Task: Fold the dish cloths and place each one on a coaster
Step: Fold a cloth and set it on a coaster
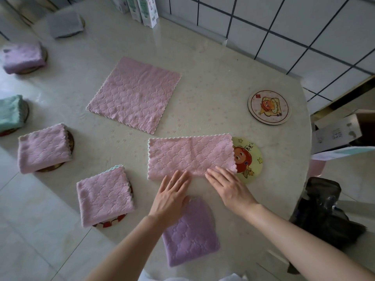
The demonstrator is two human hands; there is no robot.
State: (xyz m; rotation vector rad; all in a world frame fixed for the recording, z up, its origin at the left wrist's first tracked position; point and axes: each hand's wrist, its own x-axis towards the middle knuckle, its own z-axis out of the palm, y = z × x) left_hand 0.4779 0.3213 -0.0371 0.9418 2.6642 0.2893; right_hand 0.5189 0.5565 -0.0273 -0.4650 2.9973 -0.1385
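Observation:
A pink dish cloth [188,154], folded in half into a long strip, lies in front of me with its right end over a yellow cartoon coaster [250,157]. My left hand [171,196] and my right hand [227,185] rest flat, fingers spread, on the strip's near edge. An unfolded pink cloth [135,94] lies flat further back. A bare round coaster [268,107] sits at the right. A folded purple cloth [191,232] lies under my left wrist.
Folded cloths sit on coasters along the left: two pink [104,197] [43,148], a teal [11,112], a purple [23,56] and a grey [65,24]. Cartons [147,11] stand at the back. A cardboard box [343,132] and a black bag [322,211] are off the table's right edge.

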